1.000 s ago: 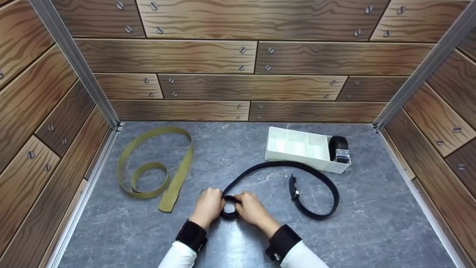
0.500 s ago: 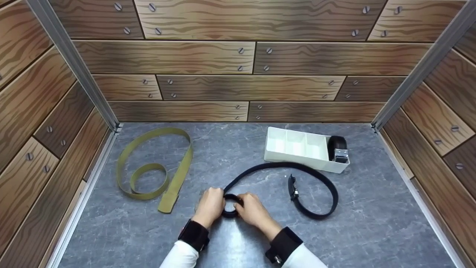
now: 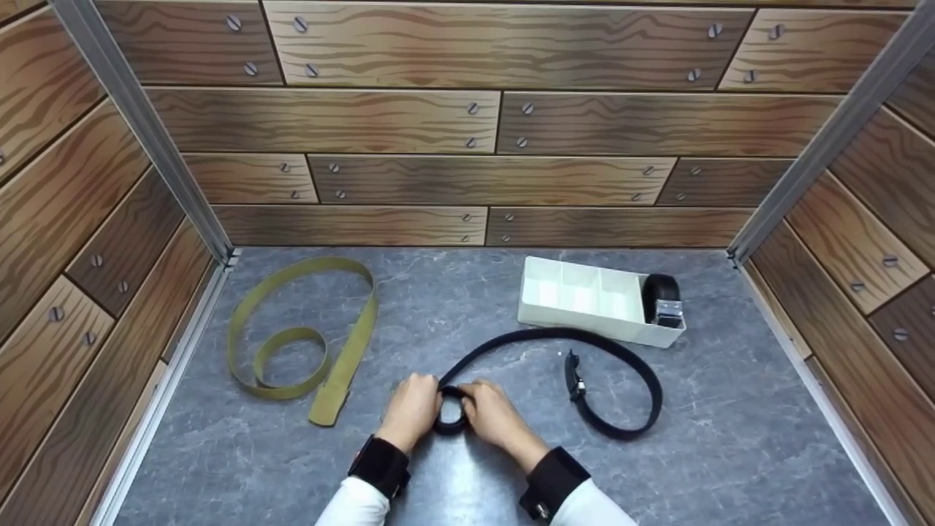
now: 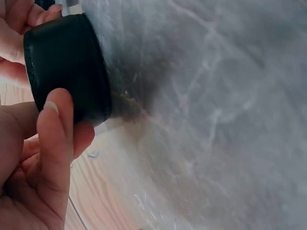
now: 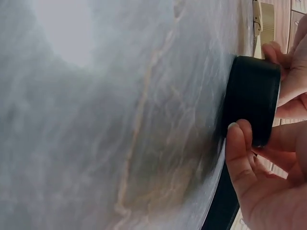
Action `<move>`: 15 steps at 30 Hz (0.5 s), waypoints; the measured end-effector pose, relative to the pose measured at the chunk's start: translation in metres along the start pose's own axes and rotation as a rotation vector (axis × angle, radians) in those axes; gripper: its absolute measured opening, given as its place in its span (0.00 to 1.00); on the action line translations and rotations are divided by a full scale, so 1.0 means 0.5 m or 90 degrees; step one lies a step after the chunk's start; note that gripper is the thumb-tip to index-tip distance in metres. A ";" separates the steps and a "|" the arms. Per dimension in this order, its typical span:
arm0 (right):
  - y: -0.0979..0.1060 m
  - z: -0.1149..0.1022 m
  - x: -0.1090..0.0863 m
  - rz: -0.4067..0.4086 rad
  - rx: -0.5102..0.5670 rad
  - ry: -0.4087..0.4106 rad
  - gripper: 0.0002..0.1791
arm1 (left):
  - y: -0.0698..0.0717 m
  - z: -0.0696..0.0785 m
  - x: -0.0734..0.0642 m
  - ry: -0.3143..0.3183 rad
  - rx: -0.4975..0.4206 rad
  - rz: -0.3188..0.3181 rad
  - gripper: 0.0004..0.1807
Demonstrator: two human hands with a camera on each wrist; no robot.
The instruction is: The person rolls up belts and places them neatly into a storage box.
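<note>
A black belt (image 3: 562, 334) lies on edge on the grey tabletop. Its near end is wound into a small round coil (image 3: 451, 429) between my two hands, and its far end curves round to a metal buckle (image 3: 580, 386) at the right. My left hand (image 3: 412, 409) pinches the coil's left side, fingers outside the roll. From the right, my right hand (image 3: 498, 415) pinches the opposite side, thumb at the inner rim. Both wrist views show the smooth outer face of the belt coil (image 4: 67, 67), with fingertips on it.
An olive webbing belt (image 3: 354, 349) lies loosely looped at the left. Behind the black belt stands a white divided tray (image 3: 540, 314), with a rolled black belt (image 3: 661, 296) in its right compartment. Wood-patterned walls (image 3: 409, 120) enclose the table on three sides.
Both hands stay at the coil, shifting it slightly while the right fingers adjust their hold. The whole scene sits a little lower in the head view.
</note>
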State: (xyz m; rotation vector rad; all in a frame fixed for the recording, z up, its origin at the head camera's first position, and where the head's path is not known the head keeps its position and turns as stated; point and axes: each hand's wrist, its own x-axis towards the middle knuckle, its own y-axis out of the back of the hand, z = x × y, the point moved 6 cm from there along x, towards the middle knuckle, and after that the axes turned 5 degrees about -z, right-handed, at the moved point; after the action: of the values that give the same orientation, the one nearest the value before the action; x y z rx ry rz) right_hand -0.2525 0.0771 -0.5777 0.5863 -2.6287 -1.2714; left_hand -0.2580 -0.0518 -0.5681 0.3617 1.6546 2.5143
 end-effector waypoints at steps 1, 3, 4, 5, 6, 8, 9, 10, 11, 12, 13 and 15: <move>-0.001 0.000 -0.002 0.008 0.004 -0.006 0.16 | -0.001 0.000 0.000 0.003 -0.001 0.003 0.08; -0.002 0.002 -0.007 0.018 0.018 -0.030 0.18 | -0.002 -0.001 0.000 0.008 -0.004 0.009 0.07; -0.002 0.002 -0.009 0.021 0.038 -0.041 0.18 | -0.002 -0.001 0.000 0.011 -0.007 0.012 0.07; -0.003 0.001 -0.010 0.021 0.057 -0.052 0.19 | -0.002 -0.002 -0.001 0.013 -0.013 0.015 0.07; -0.004 0.001 -0.011 0.019 0.074 -0.062 0.19 | -0.002 -0.003 -0.001 0.014 -0.020 0.017 0.06; -0.006 0.000 -0.010 0.008 0.107 -0.076 0.20 | -0.001 -0.005 -0.001 0.017 -0.033 0.016 0.06; -0.007 -0.001 -0.009 0.004 0.114 -0.076 0.20 | 0.000 -0.006 -0.002 0.015 -0.037 0.014 0.06; -0.008 -0.002 -0.007 0.000 0.113 -0.072 0.21 | -0.001 -0.007 -0.002 0.011 -0.041 0.011 0.06; -0.008 -0.003 -0.005 -0.001 0.099 -0.065 0.21 | -0.001 -0.007 -0.003 0.007 -0.044 0.007 0.06; -0.009 -0.004 -0.003 0.000 0.081 -0.055 0.22 | -0.001 -0.008 -0.003 0.001 -0.045 0.004 0.07; -0.010 -0.004 -0.001 -0.002 0.063 -0.046 0.22 | -0.002 -0.008 -0.003 -0.005 -0.044 0.002 0.07; -0.010 -0.007 0.003 0.000 0.024 -0.018 0.23 | -0.003 -0.009 -0.003 -0.015 -0.044 0.002 0.07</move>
State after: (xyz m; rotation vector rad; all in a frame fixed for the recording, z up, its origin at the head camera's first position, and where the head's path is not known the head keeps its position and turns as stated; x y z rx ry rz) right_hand -0.2515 0.0711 -0.5797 0.5789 -2.6816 -1.2418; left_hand -0.2578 -0.0555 -0.5714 0.3869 1.5555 2.5514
